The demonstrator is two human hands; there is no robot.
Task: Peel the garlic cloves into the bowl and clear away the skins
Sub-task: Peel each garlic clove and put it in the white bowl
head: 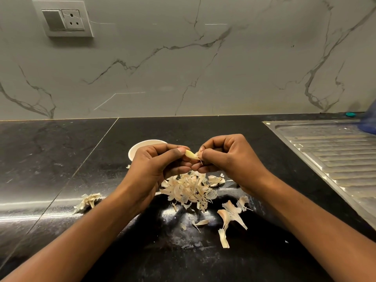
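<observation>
Peeling one garlic clove between two hands, above the skins

Both hands meet over the black tabletop (61,159), a little above it. The left hand (160,165) has its grip closed on the garlic clove (191,154), with the thumb on top and the curled fingers under it. The right hand (227,159) also has a closed grip and pinches the skin-covered end of the same clove with thumb and fingertips.

The clove lies with its long axis from left to right, dipping a little to the right. Its bare pale-yellow part is toward the left hand and its papery end is toward the right hand.

The white bowl (140,148) stands just behind the left hand, which hides part of it; what is inside cannot be seen. The pile of skins (189,190) lies directly below the hands. A few loose skins (230,216) lie nearer the person on the right, and one small clump (88,200) lies apart on the left.

On the right the steel drainboard (335,155) starts, and its raised edge is near the right forearm. To the left of the bowl the tabletop is open, up to the marble wall (183,68) behind. A switch and socket plate (63,19) sits high on that wall.
</observation>
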